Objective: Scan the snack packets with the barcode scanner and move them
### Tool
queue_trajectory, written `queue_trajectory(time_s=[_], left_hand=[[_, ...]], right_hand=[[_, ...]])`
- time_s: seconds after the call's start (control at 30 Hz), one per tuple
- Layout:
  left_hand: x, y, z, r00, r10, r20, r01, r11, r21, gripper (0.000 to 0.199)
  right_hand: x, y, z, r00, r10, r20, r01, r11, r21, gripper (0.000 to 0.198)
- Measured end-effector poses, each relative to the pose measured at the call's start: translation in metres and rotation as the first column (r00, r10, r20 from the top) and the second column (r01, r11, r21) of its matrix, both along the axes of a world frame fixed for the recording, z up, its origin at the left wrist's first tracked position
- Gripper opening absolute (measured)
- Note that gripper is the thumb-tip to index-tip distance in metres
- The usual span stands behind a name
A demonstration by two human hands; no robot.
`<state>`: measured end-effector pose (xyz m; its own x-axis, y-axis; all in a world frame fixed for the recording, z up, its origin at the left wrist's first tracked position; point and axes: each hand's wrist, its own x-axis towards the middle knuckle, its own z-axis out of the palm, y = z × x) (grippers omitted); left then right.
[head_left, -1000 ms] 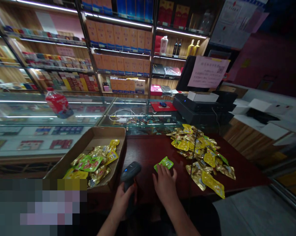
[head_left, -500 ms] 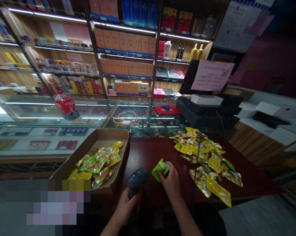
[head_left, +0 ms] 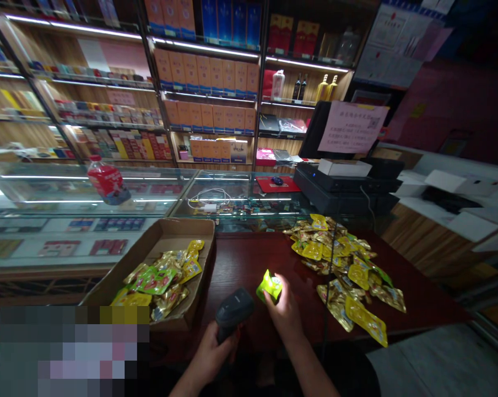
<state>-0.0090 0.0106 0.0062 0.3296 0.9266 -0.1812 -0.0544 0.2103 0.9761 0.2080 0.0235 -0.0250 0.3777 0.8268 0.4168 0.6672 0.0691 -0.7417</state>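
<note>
1. The person's left hand [head_left: 212, 346] is just off the near right corner of the cardboard box [head_left: 178, 231], its forearm rising from the bottom edge of the view and slanting to the right.
2. Its grip is closed round the handle of a dark handheld scanner [head_left: 234, 307]; the thumb lies across the near side, and the other fingers are mostly hidden behind the handle.
3. The scanner is tilted, its head uppermost and turned away from the box.
4. The right hand [head_left: 286, 310] is farther to the right of the box, with its forearm slanting up and to the left and its fingers curled.
5. Its grip is narrow, holding a green packet [head_left: 269, 286] between the thumb on the near side and the fingers over the right edge.
6. The packet is to the right of the box, near the scanner's head but apart from it. It looks small, glossy and crumpled, with a pointed upper corner and a vivid yellow-green shine; its print is too blurred to read.
7. On the tabletop [head_left: 241, 251], well to the right of the box, lies a loose heap of gold, yellow and green packets [head_left: 315, 251].
8. Inside the box lie similar packets [head_left: 156, 280], some overlapping.
</note>
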Motion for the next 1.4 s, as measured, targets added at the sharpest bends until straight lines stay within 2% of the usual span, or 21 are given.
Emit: queue_trajectory(time_s=[0.13,0.27,0.47,0.57,0.73,0.83,0.93,1.0,1.07,1.1,1.17,1.2,1.27,1.3,1.33,1.37,1.4], left_hand=[[-0.001,0.000,-0.002,1.000,0.005,0.006,-0.005,1.000,0.004,0.047],[-0.001,-0.001,-0.014,0.999,0.049,-0.021,-0.049,0.999,-0.009,0.046],[0.000,-0.002,-0.027,0.999,0.041,-0.036,-0.041,0.999,0.019,0.043],[-0.001,-0.002,-0.029,0.998,0.059,-0.010,-0.059,0.998,0.017,0.043],[-0.002,-0.004,-0.028,1.000,-0.004,0.026,0.004,1.000,0.012,0.041],[-0.002,-0.005,-0.029,0.999,0.027,0.041,-0.027,1.000,0.000,0.042],[0.000,-0.004,-0.031,0.995,0.084,0.055,-0.083,0.996,-0.022,0.043],[0.002,-0.003,-0.031,0.992,0.110,0.068,-0.107,0.994,-0.036,0.042],[0.003,0.000,-0.029,0.988,0.133,0.078,-0.130,0.990,-0.046,0.040],[0.004,0.000,-0.027,0.985,0.152,0.083,-0.148,0.988,-0.050,0.039],[0.003,0.002,-0.023,0.977,0.187,0.102,-0.183,0.982,-0.050,0.039],[0.002,0.002,-0.021,0.973,0.200,0.113,-0.196,0.980,-0.047,0.040],[0.001,0.003,-0.018,0.971,0.201,0.131,-0.199,0.980,-0.029,0.043],[0.001,0.003,-0.017,0.971,0.198,0.135,-0.198,0.980,-0.014,0.045],[0.000,0.004,-0.016,0.971,0.197,0.134,-0.199,0.980,0.000,0.046],[0.000,0.005,-0.015,0.971,0.204,0.127,-0.207,0.978,0.010,0.046],[0.000,0.006,-0.015,0.970,0.215,0.114,-0.218,0.976,0.015,0.045]], right_hand=[[0.000,0.000,-0.001,0.999,-0.014,0.032,0.014,1.000,-0.001,0.053],[-0.002,0.001,-0.001,0.993,-0.032,0.111,0.027,0.998,0.049,0.052],[-0.004,0.004,0.004,0.967,-0.007,0.256,-0.015,0.996,0.084,0.046],[-0.004,0.003,0.011,0.956,0.020,0.291,-0.035,0.998,0.046,0.044],[-0.006,-0.001,0.023,0.953,0.060,0.298,-0.051,0.998,-0.037,0.045],[-0.007,-0.005,0.026,0.952,0.070,0.298,-0.056,0.997,-0.055,0.046],[-0.007,-0.005,0.033,0.978,0.065,0.199,-0.056,0.997,-0.052,0.051],[-0.010,0.003,0.046,1.000,0.007,0.026,-0.006,0.998,-0.058,0.063],[-0.019,0.017,0.067,0.977,-0.019,-0.212,0.008,0.999,-0.053,0.080],[-0.028,0.026,0.080,0.943,0.018,-0.334,-0.030,0.999,-0.031,0.086],[-0.053,0.046,0.109,0.824,0.208,-0.527,-0.200,0.977,0.072,0.091],[-0.068,0.056,0.123,0.741,0.321,-0.590,-0.299,0.944,0.138,0.092],[-0.094,0.077,0.146,0.593,0.523,-0.612,-0.494,0.837,0.237,0.097],[-0.103,0.085,0.154,0.570,0.594,-0.568,-0.568,0.784,0.250,0.097],[-0.108,0.092,0.159,0.592,0.628,-0.505,-0.604,0.761,0.239,0.096],[-0.109,0.097,0.160,0.641,0.637,-0.428,-0.614,0.760,0.212,0.091],[-0.104,0.098,0.157,0.714,0.614,-0.337,-0.594,0.786,0.173,0.085]])
